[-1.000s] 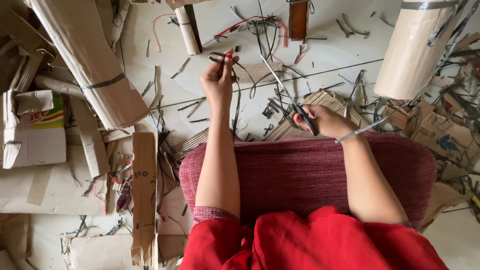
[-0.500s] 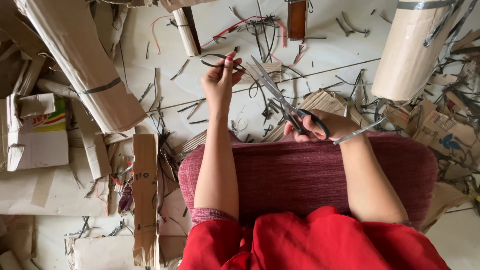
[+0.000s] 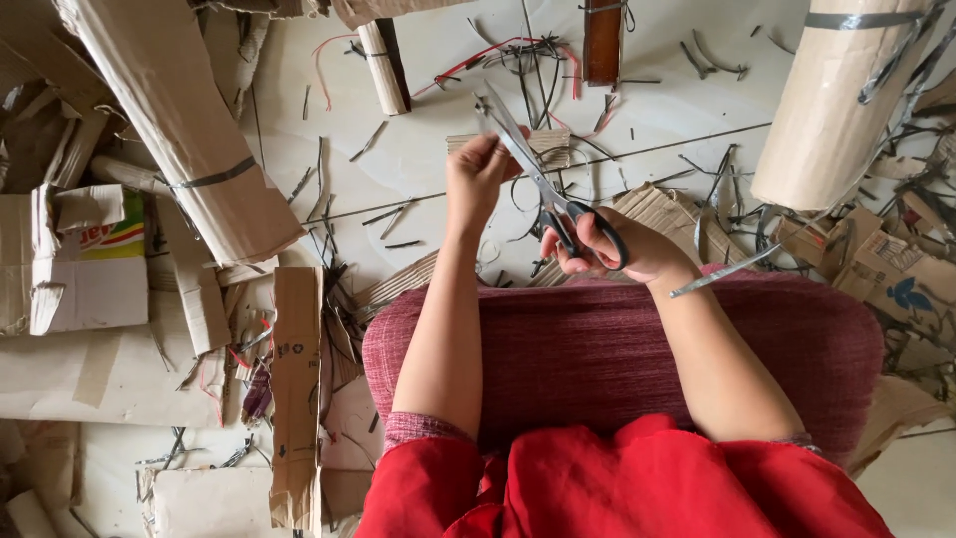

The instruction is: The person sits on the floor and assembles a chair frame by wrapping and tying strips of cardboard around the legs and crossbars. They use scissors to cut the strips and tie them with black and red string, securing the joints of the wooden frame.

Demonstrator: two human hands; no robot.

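Note:
My right hand [image 3: 622, 244] grips the black handles of a pair of scissors [image 3: 538, 179], the steel blades pointing up and left. My left hand [image 3: 478, 174] is raised just left of the blades, fingers pinched on something small and thin that I cannot make out, right at the blade. Both forearms reach out over a dark red cushion [image 3: 617, 349] on my lap, and red clothing [image 3: 637, 488] fills the bottom of the view.
Rolled cardboard tubes lie at the upper left [image 3: 179, 130] and upper right [image 3: 841, 100]. Flattened boxes and cardboard strips [image 3: 297, 389] pile up at left. Cut black strapping bits and wires [image 3: 528, 60] litter the pale floor. More cardboard scraps [image 3: 896, 269] sit at right.
My right hand has lifted the scissors and swung the blades up to my left hand. My left hand has drawn back a little toward me.

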